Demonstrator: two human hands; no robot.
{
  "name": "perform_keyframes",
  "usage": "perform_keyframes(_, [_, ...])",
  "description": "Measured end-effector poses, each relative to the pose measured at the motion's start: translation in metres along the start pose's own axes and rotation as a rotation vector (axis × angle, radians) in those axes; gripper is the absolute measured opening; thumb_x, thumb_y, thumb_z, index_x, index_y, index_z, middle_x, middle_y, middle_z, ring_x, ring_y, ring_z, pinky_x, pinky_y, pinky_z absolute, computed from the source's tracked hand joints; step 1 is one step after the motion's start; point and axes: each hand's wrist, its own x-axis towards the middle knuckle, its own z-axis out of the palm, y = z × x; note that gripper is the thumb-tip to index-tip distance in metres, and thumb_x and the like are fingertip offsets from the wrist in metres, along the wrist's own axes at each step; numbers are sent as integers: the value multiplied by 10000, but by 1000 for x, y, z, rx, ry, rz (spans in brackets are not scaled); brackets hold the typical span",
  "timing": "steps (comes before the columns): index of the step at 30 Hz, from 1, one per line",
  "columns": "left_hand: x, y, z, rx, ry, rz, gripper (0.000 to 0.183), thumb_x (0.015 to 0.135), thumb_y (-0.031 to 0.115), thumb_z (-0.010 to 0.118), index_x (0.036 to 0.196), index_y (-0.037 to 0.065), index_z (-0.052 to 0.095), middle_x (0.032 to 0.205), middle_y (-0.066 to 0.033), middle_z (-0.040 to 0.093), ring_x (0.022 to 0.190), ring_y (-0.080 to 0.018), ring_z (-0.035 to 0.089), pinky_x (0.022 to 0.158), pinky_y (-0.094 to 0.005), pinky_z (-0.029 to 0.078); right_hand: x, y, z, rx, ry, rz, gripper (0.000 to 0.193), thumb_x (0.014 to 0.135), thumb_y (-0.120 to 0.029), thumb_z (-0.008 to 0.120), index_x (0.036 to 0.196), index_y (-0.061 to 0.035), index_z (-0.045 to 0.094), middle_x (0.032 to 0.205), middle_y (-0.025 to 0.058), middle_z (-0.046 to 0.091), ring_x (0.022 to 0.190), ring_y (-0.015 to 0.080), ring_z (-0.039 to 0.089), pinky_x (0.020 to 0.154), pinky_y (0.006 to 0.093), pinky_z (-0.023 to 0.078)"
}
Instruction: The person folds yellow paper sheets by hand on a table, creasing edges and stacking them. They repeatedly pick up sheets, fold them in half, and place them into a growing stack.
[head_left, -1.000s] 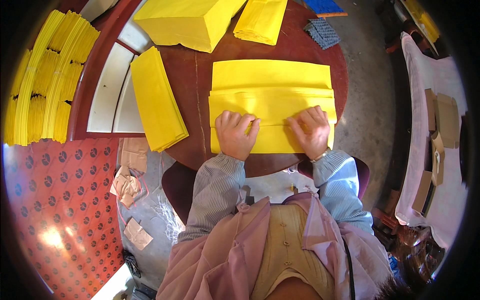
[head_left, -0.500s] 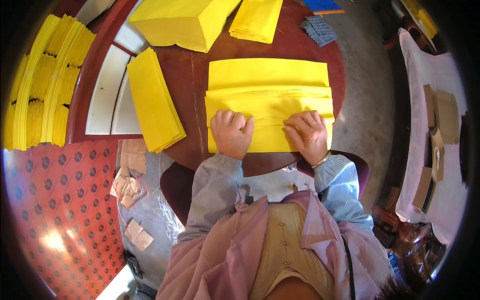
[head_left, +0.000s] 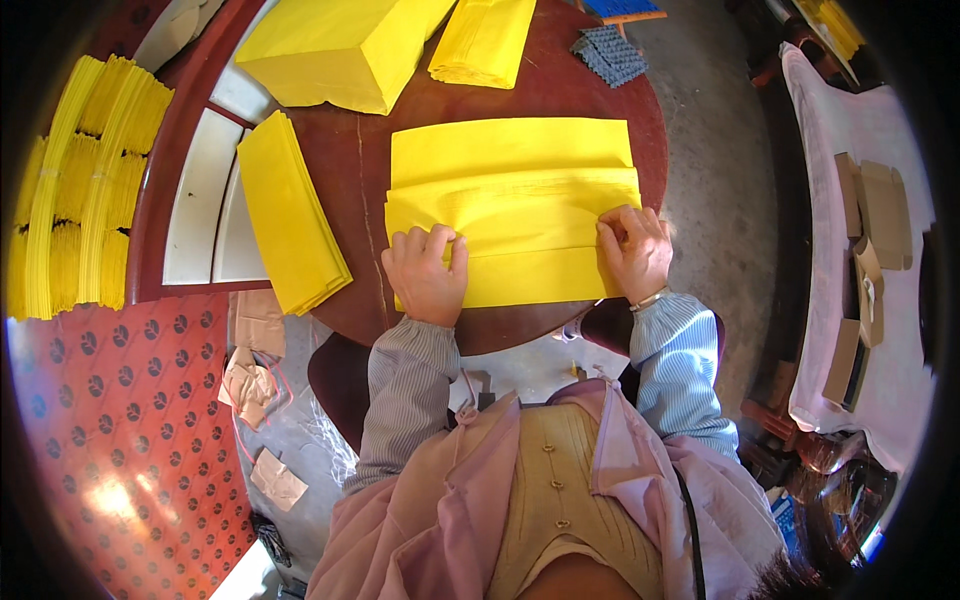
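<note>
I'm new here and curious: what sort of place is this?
Probably a small workshop: bundled yellow stacks at left, folded yellow sheets on a dark-red table, and opened cardboard at right.

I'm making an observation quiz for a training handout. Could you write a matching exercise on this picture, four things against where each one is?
Things
1. left hand
2. grey textured pad
3. right hand
4. open cardboard box

Places
A. at the right edge of the folded yellow sheet
B. on the pale pink cloth
C. at the left edge of the folded yellow sheet
D. by the far right edge of the round table

Pairs: 1-C, 2-D, 3-A, 4-B
</note>
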Motion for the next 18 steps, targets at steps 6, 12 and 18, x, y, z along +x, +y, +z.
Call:
perform_keyframes(6, [17,7,3,-242,-2,281,312,826,-17,670,1103,107,745,1191,-101,722,1178,-340,628,1021,-465,473,11,-24,6,-33,70,-199,159,815,-79,738,968,-119,752,1070,53,716,994,283,638,839,451,468])
perform_keyframes(12, [20,9,5,-370,-171,380,290,823,-33,597,1066,51,732,1146,-125,710,1168,-363,637,996,-457,509,6,-56,28,155,-67,-324,271,843,-91,742,1109,-123,780,1199,47,730,1129,285,642,981,442,481])
perform_keyframes(18, [5,-8,-9,-431,-145,346,214,763,-64,572,927,38,664,947,-143,640,986,-370,617,866,-469,495,-19,-38,8,158,-94,-213,234,869,-162,762,1099,-123,781,1156,47,730,1115,285,632,987,457,473])
